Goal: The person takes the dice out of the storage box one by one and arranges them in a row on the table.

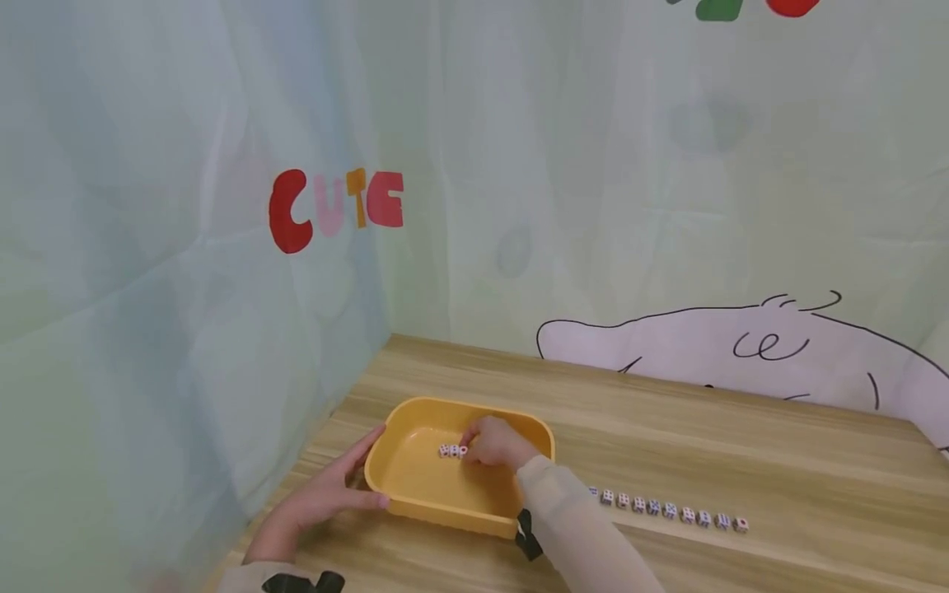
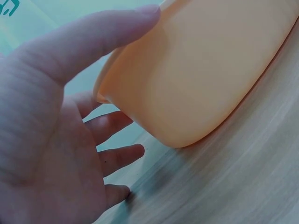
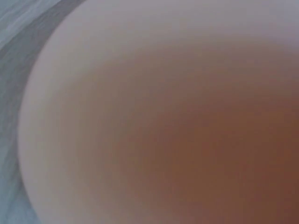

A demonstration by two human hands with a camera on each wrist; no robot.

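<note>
A yellow plastic basin (image 1: 423, 486) stands on the wooden table. My left hand (image 1: 326, 498) steadies its left end, fingers spread along the outside. The left thumb lies on the rim in the left wrist view, and the other fingers extend fairly straight beside the basin wall (image 2: 201, 79). Inside the basin, a short row of white dice (image 1: 449, 450) lies on the floor. My right hand (image 1: 495, 443) reaches in over the right side, its curled fingertips pinching a die (image 1: 463, 451) at the row's right end. The hand hides whatever lies beneath its palm.
A longer line of dice (image 1: 670, 511) runs along the table right of the basin, partly covered by the right sleeve (image 1: 578, 519). Printed cloth walls (image 1: 474, 247) border the table (image 1: 815, 469) at the left and back. The right wrist view is mostly a blurred close surface.
</note>
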